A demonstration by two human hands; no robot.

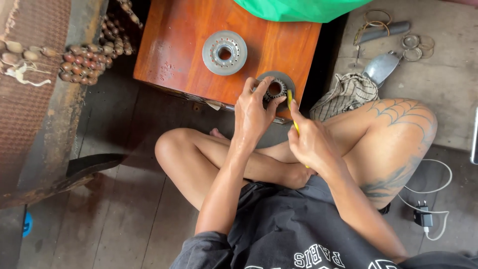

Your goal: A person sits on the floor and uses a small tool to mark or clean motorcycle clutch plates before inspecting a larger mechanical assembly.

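That toothed ring [275, 89] you're working on sits in the grey metal disc [284, 79], right at the near corner of the wooden block [174, 45]. Your left hand [254, 112] is curled over it, fingertips pinning the ring, and your right hand [311, 142] is closed around the yellow tool [290, 107] with its tip poked in at the ring's edge. Honestly the sketchy bit is how close the disc is to the block's edge: lever too hard and I'd guess the tool skips off toward your left fingers, or the whole disc slides off into your lap. The second perforated disc [224, 52] sits well apart, mid-block, so it's not in your way. Off to your right there's a checked cloth [346, 92] by your knee and loose rings [416, 45] on the floor; the beads [87, 62] hang on the left.
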